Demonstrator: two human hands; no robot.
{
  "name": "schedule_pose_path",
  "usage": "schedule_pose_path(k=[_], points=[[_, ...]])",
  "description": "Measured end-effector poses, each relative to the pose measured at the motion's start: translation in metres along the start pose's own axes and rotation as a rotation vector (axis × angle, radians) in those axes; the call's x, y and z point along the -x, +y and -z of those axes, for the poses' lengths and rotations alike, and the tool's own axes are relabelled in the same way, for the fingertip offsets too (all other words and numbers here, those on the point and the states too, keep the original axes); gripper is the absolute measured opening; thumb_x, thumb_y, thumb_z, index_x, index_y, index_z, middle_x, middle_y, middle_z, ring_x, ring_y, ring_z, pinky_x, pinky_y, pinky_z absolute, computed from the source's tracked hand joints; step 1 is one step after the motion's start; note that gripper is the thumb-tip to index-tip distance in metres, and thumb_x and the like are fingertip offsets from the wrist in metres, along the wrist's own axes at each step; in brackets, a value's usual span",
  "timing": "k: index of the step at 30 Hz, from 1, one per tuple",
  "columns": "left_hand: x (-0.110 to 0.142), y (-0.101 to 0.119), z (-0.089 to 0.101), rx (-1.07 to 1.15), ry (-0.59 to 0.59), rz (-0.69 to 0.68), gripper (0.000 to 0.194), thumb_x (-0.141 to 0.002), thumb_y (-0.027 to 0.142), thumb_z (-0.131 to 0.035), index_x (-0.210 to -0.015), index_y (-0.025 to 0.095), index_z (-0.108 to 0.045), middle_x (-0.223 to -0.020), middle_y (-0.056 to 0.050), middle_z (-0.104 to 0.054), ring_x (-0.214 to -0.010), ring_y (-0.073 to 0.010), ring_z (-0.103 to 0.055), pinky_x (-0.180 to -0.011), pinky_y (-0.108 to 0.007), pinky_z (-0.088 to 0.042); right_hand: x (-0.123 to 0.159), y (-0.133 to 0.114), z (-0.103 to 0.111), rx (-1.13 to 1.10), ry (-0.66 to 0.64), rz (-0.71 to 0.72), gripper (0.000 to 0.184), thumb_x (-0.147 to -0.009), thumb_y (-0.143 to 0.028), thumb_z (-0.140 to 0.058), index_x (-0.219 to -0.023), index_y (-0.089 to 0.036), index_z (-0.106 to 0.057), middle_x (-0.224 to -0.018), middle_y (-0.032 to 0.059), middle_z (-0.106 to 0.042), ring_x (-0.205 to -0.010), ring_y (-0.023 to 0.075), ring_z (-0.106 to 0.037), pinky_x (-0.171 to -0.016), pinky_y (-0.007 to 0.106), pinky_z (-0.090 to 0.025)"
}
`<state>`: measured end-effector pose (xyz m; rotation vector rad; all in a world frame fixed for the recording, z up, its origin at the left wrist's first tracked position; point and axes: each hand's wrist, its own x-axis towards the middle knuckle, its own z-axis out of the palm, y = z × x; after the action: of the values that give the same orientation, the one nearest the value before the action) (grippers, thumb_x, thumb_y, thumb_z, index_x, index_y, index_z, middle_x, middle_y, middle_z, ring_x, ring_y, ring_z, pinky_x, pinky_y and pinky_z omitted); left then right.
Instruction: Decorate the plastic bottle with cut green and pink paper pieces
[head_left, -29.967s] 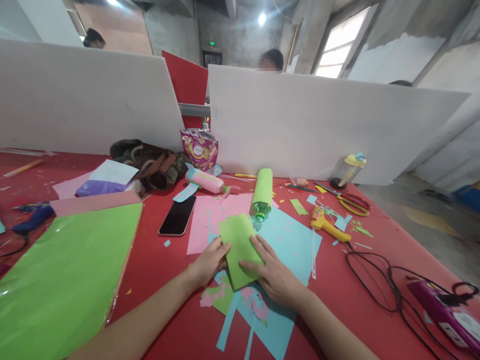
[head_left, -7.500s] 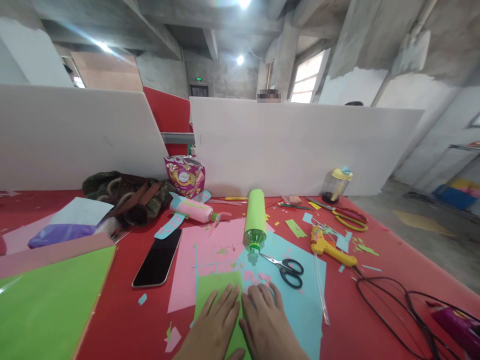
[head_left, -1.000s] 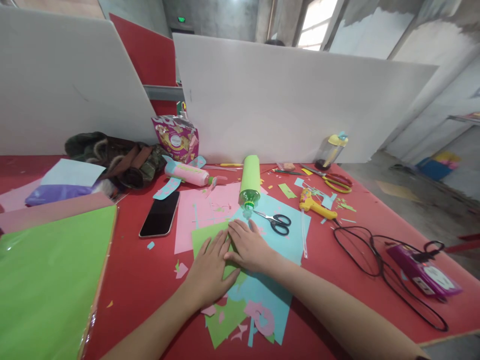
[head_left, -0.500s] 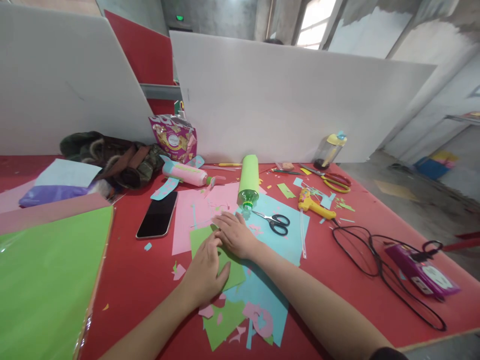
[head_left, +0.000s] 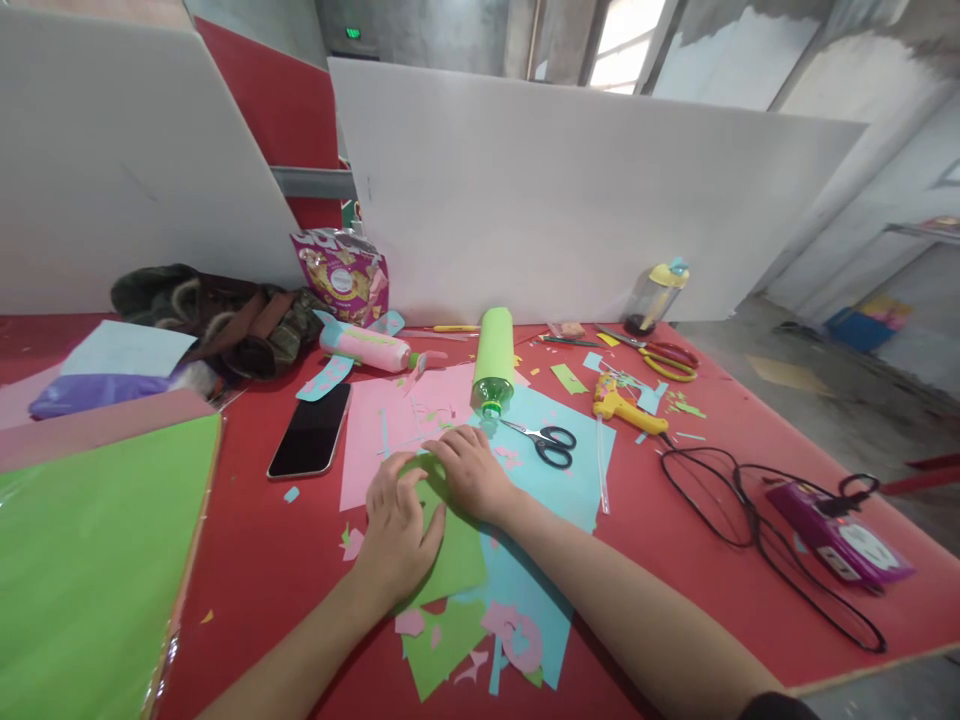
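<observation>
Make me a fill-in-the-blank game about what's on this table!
1. The left hand and the right hand both touch a ____ sheet.
2. The scissors lying on the blue paper have ____ handles.
3. The body of the glue gun is mostly ____.
4. As the wearer sees it, the phone lies to the ____ of both hands.

Missing words: green; black; yellow; left

The plain green paper (head_left: 459, 556) lay slantwise over part of a blue sheet (head_left: 571, 470) on the worktop (head_left: 277, 590), its near right corner bare and its far part partly covered by the left hand (head_left: 394, 530) and right hand (head_left: 471, 472).
</observation>
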<state>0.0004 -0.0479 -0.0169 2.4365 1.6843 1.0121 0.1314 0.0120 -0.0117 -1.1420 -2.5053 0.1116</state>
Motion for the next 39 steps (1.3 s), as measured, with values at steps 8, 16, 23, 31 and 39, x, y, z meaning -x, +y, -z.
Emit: schedule_pose_path(k=[8, 16, 23, 31, 39], points=[[-0.008, -0.005, 0.006, 0.344, 0.116, 0.278, 0.018, -0.084, 0.026, -0.030, -0.101, 0.019, -0.029, -0.113, -0.013, -0.032, -0.113, -0.0242, -0.034, -0.091, -0.047, -0.036, 0.004, 0.006, 0.004, -0.152, 0.087, -0.037, 0.035, -0.070, -0.002, -0.040, -0.096, -0.017, -0.058, -0.087, 0.0078, -0.056, -0.088, 0.0209, -0.041, -0.076, 0.034, -0.034], [-0.015, -0.011, 0.010, 0.628, 0.037, 0.536, 0.032, -0.085, 0.036, -0.028, -0.112, 0.018, -0.029, -0.115, -0.012, -0.041, -0.107, -0.0206, -0.045, -0.090, -0.040, -0.040, 0.002, 0.013, 0.014, -0.689, 0.319, -0.304, 0.017, -0.063, -0.005, -0.040, -0.064, -0.019, -0.051, -0.077, 0.0052, -0.053, -0.080, 0.0178, -0.049, -0.078, 0.033, -0.040], [-0.016, -0.018, 0.009, 0.534, -0.022, 0.476, 0.038, -0.077, 0.035, -0.044, -0.110, 0.018, -0.036, -0.115, -0.011, -0.046, -0.111, -0.0222, -0.045, -0.093, -0.040, -0.038, 0.003, 0.012, 0.025, -0.903, 0.259, -0.384, 0.015, -0.069, -0.008, -0.033, -0.072, -0.020, -0.042, -0.083, 0.0075, -0.057, -0.078, 0.0156, -0.057, -0.072, 0.029, -0.046], [-0.023, -0.026, 0.019, 0.606, -0.031, 0.576, 0.025, -0.073, 0.039, -0.048, -0.083, 0.017, -0.052, -0.086, -0.005, -0.060, -0.078, -0.0184, -0.059, -0.069, -0.030, -0.047, 0.008, 0.016, 0.036, -1.083, 0.268, -0.409, 0.031, -0.077, -0.007, -0.017, -0.084, -0.022, -0.044, -0.091, 0.0089, -0.058, -0.085, 0.0167, -0.059, -0.075, 0.033, -0.045], [-0.025, -0.027, 0.025, 0.549, -0.067, 0.621, 0.026, -0.071, 0.041, -0.048, -0.078, 0.018, -0.056, -0.079, -0.004, -0.063, -0.069, -0.0183, -0.058, -0.062, -0.029, -0.044, 0.006, 0.020, 0.034, -0.969, 0.312, -0.420, 0.027, -0.083, -0.027, -0.022, -0.089, -0.022, -0.048, -0.089, 0.0080, -0.058, -0.081, 0.0199, -0.059, -0.070, 0.035, -0.046]])
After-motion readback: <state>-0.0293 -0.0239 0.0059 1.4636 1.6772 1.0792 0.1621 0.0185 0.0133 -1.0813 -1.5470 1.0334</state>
